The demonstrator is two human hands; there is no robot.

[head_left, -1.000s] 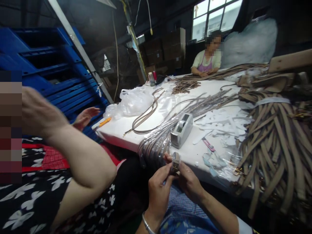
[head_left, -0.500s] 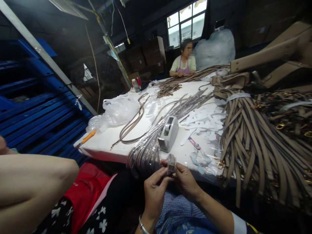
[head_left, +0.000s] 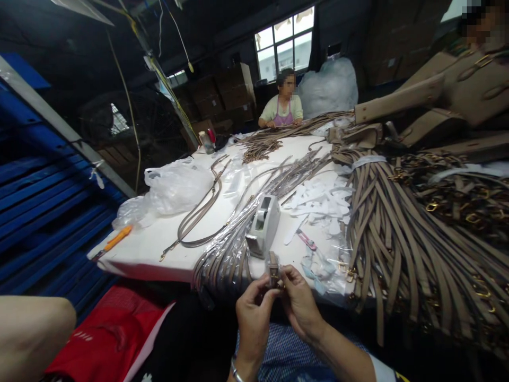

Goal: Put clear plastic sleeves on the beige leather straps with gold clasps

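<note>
Between my two hands is the buckle end of a taupe strap point(head_left: 273, 268), held upright just off the table's front edge, with what looks like clear film around it. My left hand point(head_left: 254, 307) pinches it from the left, thumb and fingers closed. From the right, my right hand point(head_left: 300, 300) grips its lower part, fingertips bent around it. Right behind the strap stands a grey tape dispenser point(head_left: 263, 227). Left of that, several straps in clear plastic point(head_left: 226, 265) hang over the table edge.
On the white table point(head_left: 155, 249) lie a loose strap point(head_left: 199, 243), plastic bags point(head_left: 178, 185), an orange cutter point(head_left: 115, 239), a pink cutter point(head_left: 307, 241) and white scraps point(head_left: 318, 204). A big strap bundle point(head_left: 382, 223) hangs at right. One person point(head_left: 281, 106) sits opposite; another's arm point(head_left: 35, 329) is at left.
The view has swung right, bringing another person into sight at the upper right. My hands still hold the strap end, which now stands more upright with its buckle facing me.
</note>
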